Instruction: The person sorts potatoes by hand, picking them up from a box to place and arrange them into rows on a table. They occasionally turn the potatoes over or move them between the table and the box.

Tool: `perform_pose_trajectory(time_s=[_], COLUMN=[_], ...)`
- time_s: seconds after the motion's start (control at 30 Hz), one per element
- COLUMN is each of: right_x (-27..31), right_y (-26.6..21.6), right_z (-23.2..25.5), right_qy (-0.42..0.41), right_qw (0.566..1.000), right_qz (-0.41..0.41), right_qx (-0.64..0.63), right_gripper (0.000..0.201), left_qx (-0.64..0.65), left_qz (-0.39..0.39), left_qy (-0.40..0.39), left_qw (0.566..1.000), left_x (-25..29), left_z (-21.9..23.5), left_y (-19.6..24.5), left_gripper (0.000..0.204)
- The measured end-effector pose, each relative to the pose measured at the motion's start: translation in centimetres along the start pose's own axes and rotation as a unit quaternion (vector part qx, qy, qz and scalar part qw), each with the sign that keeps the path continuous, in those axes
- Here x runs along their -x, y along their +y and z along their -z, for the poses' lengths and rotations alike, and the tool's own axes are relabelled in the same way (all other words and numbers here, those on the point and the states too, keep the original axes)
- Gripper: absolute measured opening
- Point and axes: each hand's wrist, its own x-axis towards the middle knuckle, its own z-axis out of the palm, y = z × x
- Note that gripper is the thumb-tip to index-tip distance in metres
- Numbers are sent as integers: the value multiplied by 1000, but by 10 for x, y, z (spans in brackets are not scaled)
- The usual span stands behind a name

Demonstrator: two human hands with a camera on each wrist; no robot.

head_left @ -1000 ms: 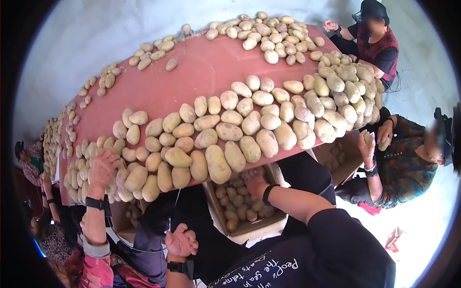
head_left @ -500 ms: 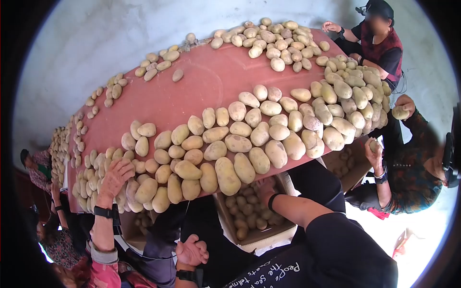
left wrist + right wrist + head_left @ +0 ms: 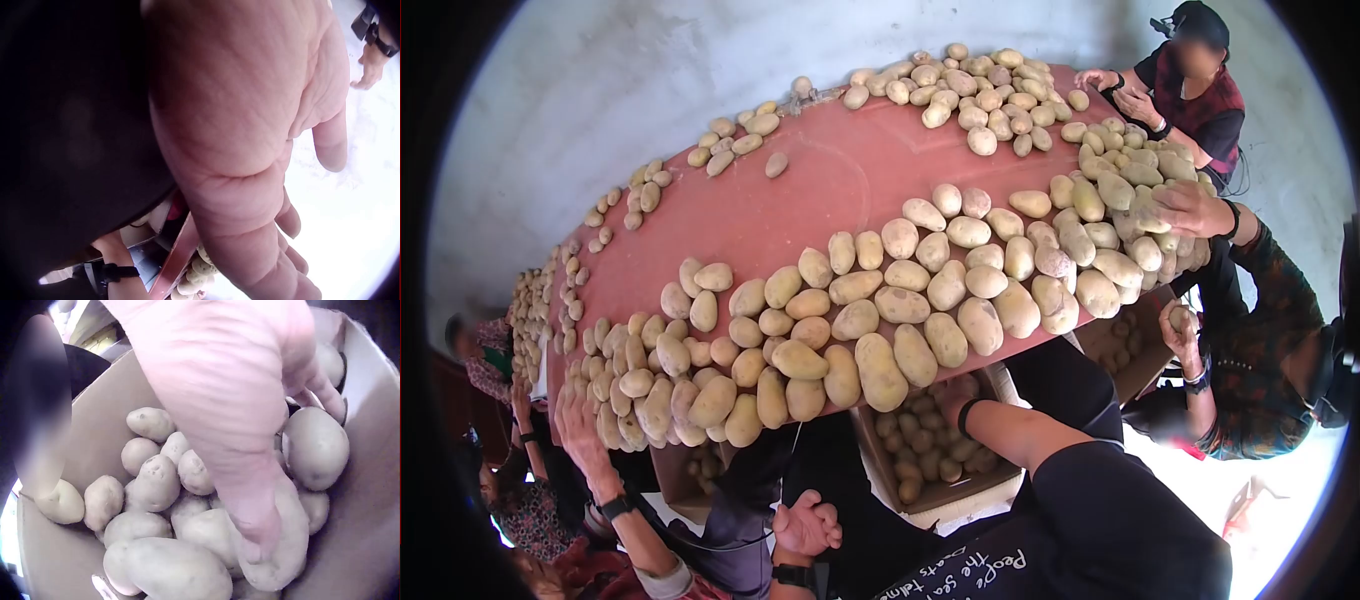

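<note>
My right hand point(image 3: 960, 392) is down in a cardboard box point(image 3: 960, 492) of potatoes below the table edge. In the right wrist view its thumb touches a long potato point(image 3: 290, 534), and its fingers spread toward the box wall beyond a rounder potato point(image 3: 317, 450). More potatoes point(image 3: 169, 565) lie loosely around them, and the palm hides part of the heap. My left hand point(image 3: 808, 524) hangs in front of my body with fingers loosely curled and nothing in it; the left wrist view shows the bare hand point(image 3: 231, 125) close up.
A red table point(image 3: 780, 225) carries rows of potatoes along its near edge and a heap point(image 3: 990, 95) at the far side. Other boxes stand below the table to both sides. A neighbour's hand point(image 3: 580, 430) is at left; another person's hand point(image 3: 1190, 208) is on potatoes at right.
My right hand stays in the box and my left hand stays idle. The left neighbour's hand has moved left and down; the right neighbour's raised hand has come onto the table's potatoes.
</note>
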Motion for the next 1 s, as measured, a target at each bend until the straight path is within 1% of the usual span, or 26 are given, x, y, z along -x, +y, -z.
perform_pose_trajectory(time_s=[0.1,0.13,0.2,0.27,0.33,0.43,0.5,0.53,0.57,0.63,0.73,0.83,0.93,1.0], right_x=[6,9,-3,-7,6,23,9,13,17,52,93,125,169,193], right_y=[6,10,6,3,5,17,7,5,6,18,35,48,62,83], right_z=[6,6,-15,-24,-23,-8,-33,-36,-40,-4,28,60,95,109], right_qy=[10,-1,-18,-11,13,2,85,123,119,112,137,97,56,109], right_qw=[999,995,998,1000,999,998,996,991,992,991,984,975,932,872], right_qz=[-23,-30,-7,8,15,56,6,-20,9,65,92,140,159,219], right_qx=[-47,-100,-67,-19,43,35,-19,-45,-39,-25,-74,-144,-322,-423], right_gripper=[43,46,53,58,59,47,44,42,40,36,33,38,44,46], left_qx=[-7,-8,-9,-17,-28,-23,-29,-29,-41,-64,-78,-86,-87,-75], left_qz=[-2,-3,-7,-8,-6,-8,-8,-7,-6,-3,-1,-1,-6,-8], left_qy=[2,2,8,8,8,15,17,20,26,39,32,36,32,21], left_qw=[1000,1000,1000,1000,1000,1000,999,999,999,997,996,996,996,997], left_x=[1,2,4,2,1,0,-1,0,1,4,0,-2,0,2], left_z=[0,1,0,0,-1,0,0,0,1,2,1,0,1,3], left_y=[0,0,-1,0,-1,-3,-2,-3,-4,-2,-4,-5,-6,-6], left_gripper=[57,57,58,58,58,58,58,58,57,55,54,54,54,55])
